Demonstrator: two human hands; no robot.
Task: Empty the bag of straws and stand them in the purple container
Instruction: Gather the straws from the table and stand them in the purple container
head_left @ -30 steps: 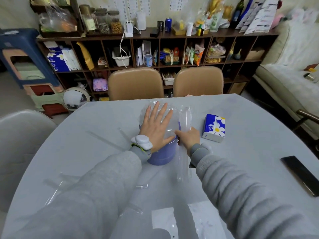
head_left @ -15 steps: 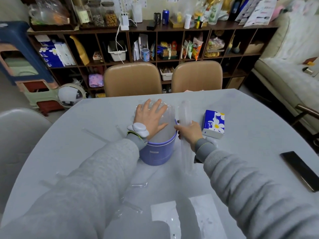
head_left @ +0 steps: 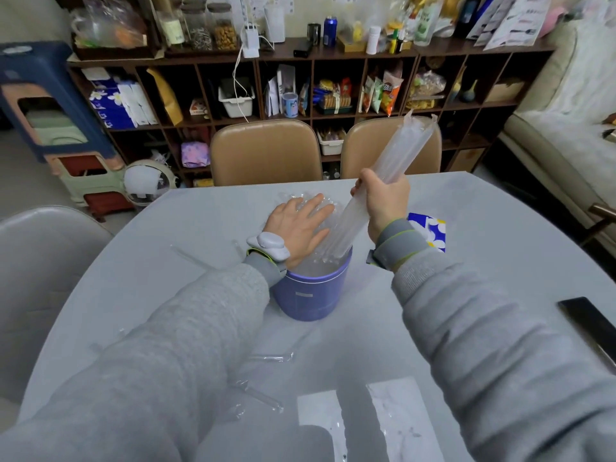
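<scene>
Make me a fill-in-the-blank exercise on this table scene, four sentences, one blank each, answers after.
1. The right hand grips a clear bag of straws that is tilted with its lower end inside the ____ container.
2. The left hand lies flat, fingers straight, on the ____ already standing in the container.
3. The blue flowered tissue pack lies on the person's ____ side of the container.
4. The dark phone lies near the table's ____ edge.

Missing words: purple; straws; right; right
</scene>
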